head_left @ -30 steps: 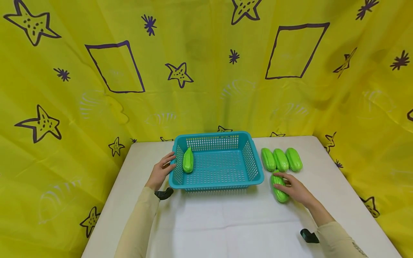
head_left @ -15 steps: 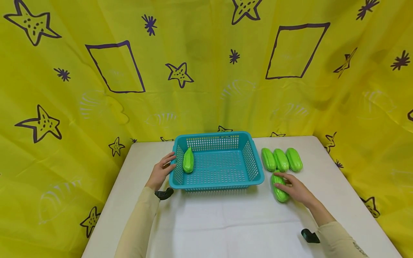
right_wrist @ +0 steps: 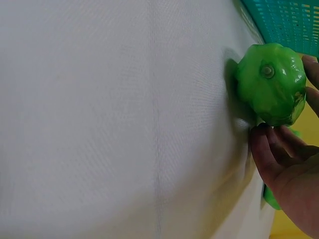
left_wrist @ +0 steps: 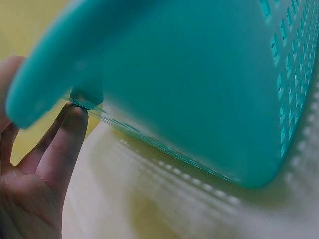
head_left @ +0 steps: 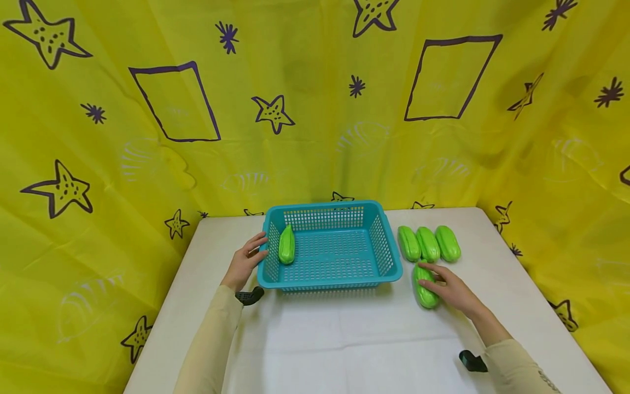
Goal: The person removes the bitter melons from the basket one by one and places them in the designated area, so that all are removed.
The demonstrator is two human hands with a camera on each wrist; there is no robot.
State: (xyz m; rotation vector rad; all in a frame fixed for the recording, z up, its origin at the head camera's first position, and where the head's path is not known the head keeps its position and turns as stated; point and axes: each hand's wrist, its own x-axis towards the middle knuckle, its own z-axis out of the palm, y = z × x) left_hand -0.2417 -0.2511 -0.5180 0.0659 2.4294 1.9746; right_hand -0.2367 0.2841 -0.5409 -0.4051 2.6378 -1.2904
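A turquoise perforated basket (head_left: 325, 285) stands mid-table, with one green ribbed gourd (head_left: 287, 244) lying inside along its left end. My left hand (head_left: 244, 262) rests against the basket's left end, its fairly straight fingers touching the rim. Part of that hand goes out of sight behind the rim in the left wrist view. To the right of the basket, my right hand (head_left: 450, 289) holds another green gourd (right_wrist: 271, 84) on the table, thumb on its near side and fingers over its far side. The gourd's end, with a small round stem scar, faces the right wrist camera.
Behind my right hand, three more green gourds (head_left: 429, 244) lie side by side at the basket's right. A white cloth (head_left: 339, 345) covers the table. Yellow curtains (head_left: 315, 158) with star drawings hang at the back and both sides. Black wrist devices (head_left: 472, 361) sit by both sleeves.
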